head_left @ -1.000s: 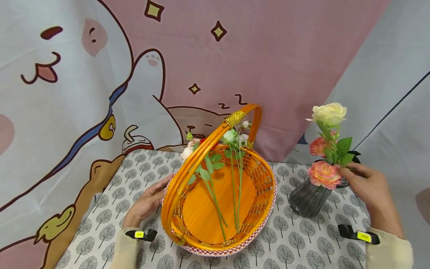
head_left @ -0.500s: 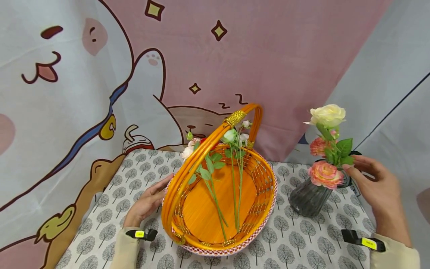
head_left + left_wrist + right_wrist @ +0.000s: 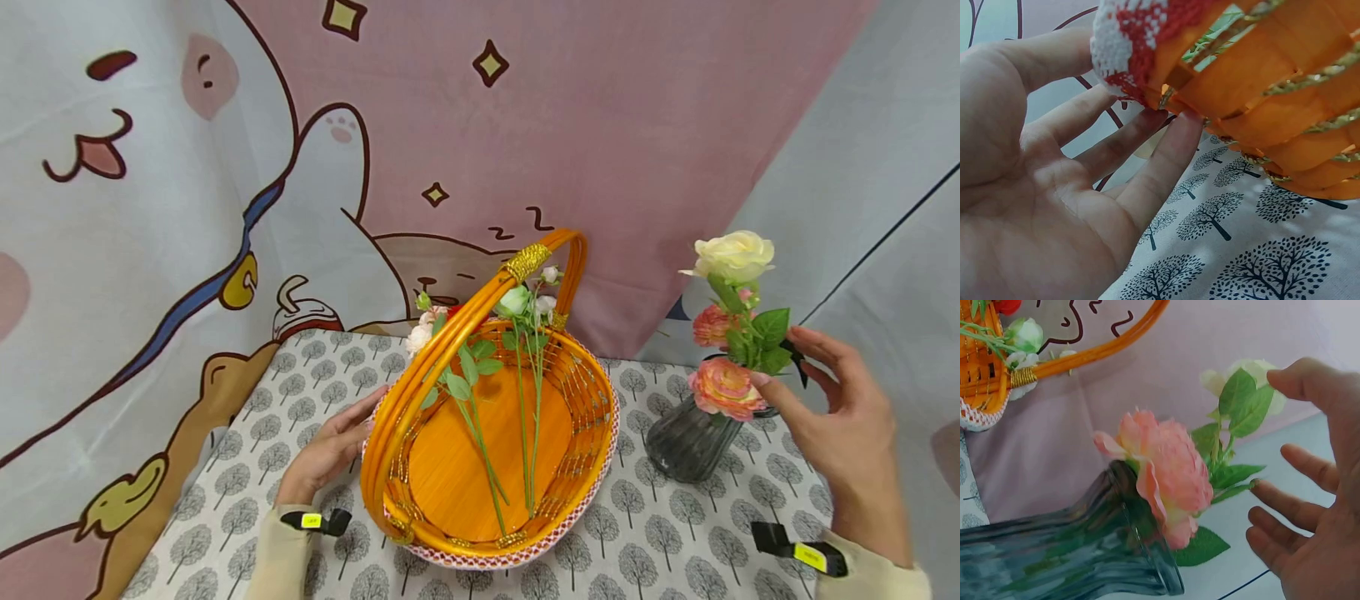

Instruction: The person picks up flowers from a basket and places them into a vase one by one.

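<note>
An orange woven basket (image 3: 504, 442) with a tall handle stands on the table. My left hand (image 3: 326, 450) lies against its left side, fingers extended; in the left wrist view the fingertips meet the red-and-white rim trim (image 3: 1138, 47). At right, a grey ribbed glass vase (image 3: 688, 442) holds a cream rose (image 3: 733, 255) and coral-pink flowers (image 3: 724, 390) with green leaves (image 3: 771, 327). My right hand (image 3: 851, 425) is beside these blooms, its fingers spread and gripping nothing. In the right wrist view one fingertip is at a leaf tip (image 3: 1241, 490); contact is unclear.
Inside the basket, several stems lean on the far rim, among them a pale green rose (image 3: 514, 301) and pale pink blooms (image 3: 418, 338). A tree-print cloth (image 3: 630, 500) covers the table. A cartoon-printed curtain (image 3: 637, 150) hangs behind it.
My right hand has shifted slightly right, and its thumb and fingers have spread wider beside the vase flowers. The left hand and the basket stay in place.
</note>
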